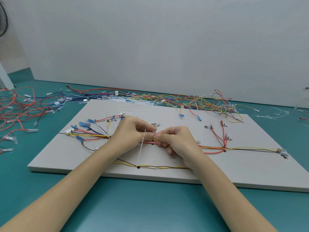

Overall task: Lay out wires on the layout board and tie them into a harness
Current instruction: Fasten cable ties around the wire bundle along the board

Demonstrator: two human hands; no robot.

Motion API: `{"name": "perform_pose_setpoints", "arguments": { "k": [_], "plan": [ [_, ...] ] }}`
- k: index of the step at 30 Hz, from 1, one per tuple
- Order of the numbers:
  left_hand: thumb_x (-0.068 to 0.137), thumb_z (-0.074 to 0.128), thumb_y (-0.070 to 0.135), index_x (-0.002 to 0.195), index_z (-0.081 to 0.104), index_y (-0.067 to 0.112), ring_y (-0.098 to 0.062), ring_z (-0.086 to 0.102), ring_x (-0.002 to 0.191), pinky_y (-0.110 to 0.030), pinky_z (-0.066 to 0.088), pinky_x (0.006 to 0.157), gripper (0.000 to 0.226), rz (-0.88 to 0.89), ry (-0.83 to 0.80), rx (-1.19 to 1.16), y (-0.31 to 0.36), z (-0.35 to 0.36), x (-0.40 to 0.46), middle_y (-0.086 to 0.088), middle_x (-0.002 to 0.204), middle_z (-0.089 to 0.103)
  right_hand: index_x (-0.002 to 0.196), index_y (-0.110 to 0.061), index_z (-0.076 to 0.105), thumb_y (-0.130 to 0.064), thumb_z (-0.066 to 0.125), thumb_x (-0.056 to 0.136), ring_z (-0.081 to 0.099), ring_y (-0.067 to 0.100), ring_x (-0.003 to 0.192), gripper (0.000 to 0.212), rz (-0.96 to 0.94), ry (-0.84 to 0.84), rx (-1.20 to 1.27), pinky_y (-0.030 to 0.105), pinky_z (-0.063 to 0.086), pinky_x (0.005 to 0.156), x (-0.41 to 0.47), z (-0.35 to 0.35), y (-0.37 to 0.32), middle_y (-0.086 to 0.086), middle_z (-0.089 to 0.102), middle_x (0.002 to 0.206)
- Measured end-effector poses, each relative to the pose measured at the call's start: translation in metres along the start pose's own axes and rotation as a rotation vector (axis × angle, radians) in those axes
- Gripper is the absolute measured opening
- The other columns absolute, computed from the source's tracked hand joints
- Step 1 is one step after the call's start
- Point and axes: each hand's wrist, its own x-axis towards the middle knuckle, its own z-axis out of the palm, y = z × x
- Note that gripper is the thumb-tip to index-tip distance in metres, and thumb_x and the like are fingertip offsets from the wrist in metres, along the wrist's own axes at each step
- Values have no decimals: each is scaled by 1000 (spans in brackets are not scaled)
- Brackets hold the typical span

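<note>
Over the layout board point(250, 171), both hands — left point(133, 131), right point(175, 139) — pinch a white cable tie point(142, 146).

A teal bench point(150, 206) runs up to a plain white wall point(158, 44); part of a dark fan grille point(3, 22) shows at the upper left.

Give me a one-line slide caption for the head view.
Both hands, left hand and right hand, pinch a white cable tie around the wire bundle on the layout board.
</note>
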Motion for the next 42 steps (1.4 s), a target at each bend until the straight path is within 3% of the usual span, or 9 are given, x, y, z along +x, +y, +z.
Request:
{"name": "perform_pose_setpoints", "arguments": {
  "k": [7, 12, 18, 24, 31, 39, 42],
  "plan": [
    [76, 79, -1, 92, 77, 5, -7, 68, 70, -19, 55, 70, 17, 11, -16, 1, -1, 1, 0, -7, 81, 76, 70, -8, 72, -11, 69, 84, 46, 22, 60, 15, 1, -4, 20, 27, 32, 42, 0, -1, 0, 10, 64, 67],
    [75, 79, -1, 91, 77, 6, -2, 67, 66, -13, 52, 66, 17, 3, -14, 4, 0, 0, -1, -3, 80, 75, 72, -5, 72, -10, 68, 84, 48, 18, 57, 14, -2, -14, 30, 27, 35, 43, 0, -1, 0, 11, 63, 67],
    [76, 79, 0, 89, 78, 7, -4, 68, 68, -15, 53, 67, 15, 32, -8, 14, 0, 1, -2, -3, 78, 75, 73, -1, 72, -6, 67, 84, 50, 7, 48, 13, -11, -2, 74, 20, 37, 38, 0, -1, 1, 8, 63, 61],
    [76, 78, -1, 90, 78, 5, -5, 68, 69, -15, 51, 66, 15, 44, -18, 13, 0, 2, -2, -5, 79, 75, 67, -1, 70, -4, 66, 83, 50, 6, 46, 16, -7, -3, 96, 20, 38, 38, 2, -1, 2, 7, 62, 59],
    [76, 78, -2, 91, 78, 5, -6, 69, 70, -16, 53, 68, 16, 47, -20, 7, -1, 1, -1, -5, 80, 76, 71, 6, 70, -5, 63, 80, 46, 14, 49, 16, 14, 24, 54, 22, 37, 39, 3, 2, 1, 13, 59, 62],
    [76, 78, -2, 90, 78, 6, -13, 69, 74, -28, 56, 74, 16, 73, -28, 19, 0, 1, -2, -5, 80, 76, 64, -3, 68, -8, 63, 79, 46, 25, 59, 17, 57, 48, 28, 28, 35, 45, 4, 3, -1, 12, 60, 63],
    [77, 76, -3, 93, 78, 4, -7, 69, 73, -21, 55, 70, 17, 73, -69, 21, 2, -1, -2, -1, 81, 76, 68, -2, 69, -10, 63, 79, 47, 25, 58, 15, 70, 63, 11, 29, 35, 46, 5, 5, -2, 11, 60, 64]
  ]
}}
